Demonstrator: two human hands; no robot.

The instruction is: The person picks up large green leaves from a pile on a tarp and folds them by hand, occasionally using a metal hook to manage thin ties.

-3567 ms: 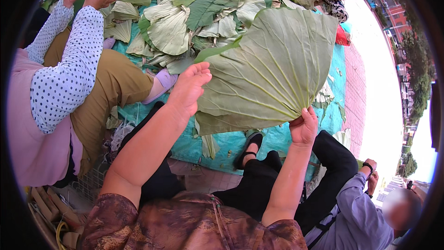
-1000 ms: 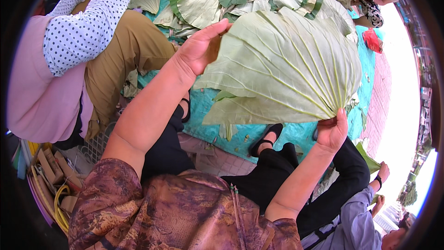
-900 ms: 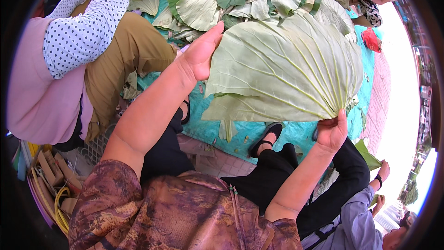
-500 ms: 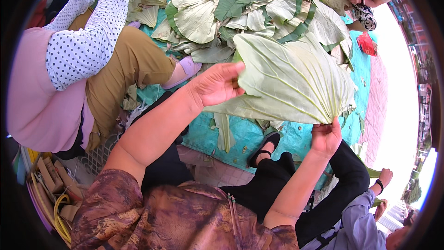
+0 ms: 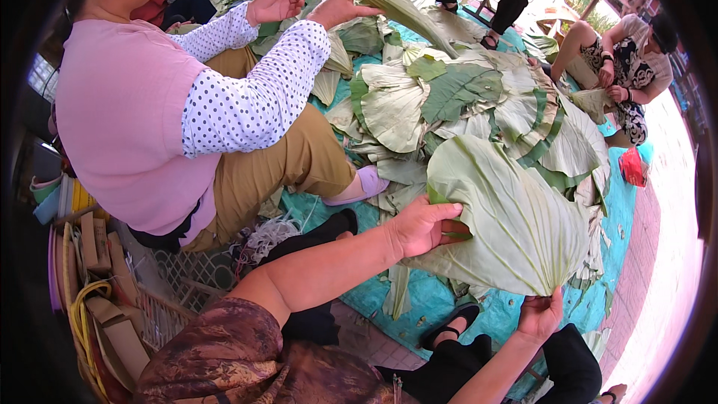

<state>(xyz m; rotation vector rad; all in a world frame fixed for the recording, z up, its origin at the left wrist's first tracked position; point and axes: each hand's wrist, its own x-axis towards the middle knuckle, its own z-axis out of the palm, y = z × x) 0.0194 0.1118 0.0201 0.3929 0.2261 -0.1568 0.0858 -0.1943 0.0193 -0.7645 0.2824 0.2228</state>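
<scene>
— Teal tarp [image 5: 437,301] spreads under both hands, with a leaf pile [image 5: 479,97] beyond them?
— Yes. Big pale-green leaf [image 5: 516,221] hangs between them: left hand [image 5: 425,227] clasps its left edge, right hand [image 5: 540,315] pinches its lower rim from beneath.

Light: bright daylight, soft and even across the leaf pile [image 5: 479,97].
Glare: pavement [image 5: 673,269] at the right rim washed out to pale pink-white.
Shadows: faint, soft-edged, under the limbs.
Distortion: strong fisheye bend, black corners.
Focus: sharp centre, softer toward the rim.
</scene>
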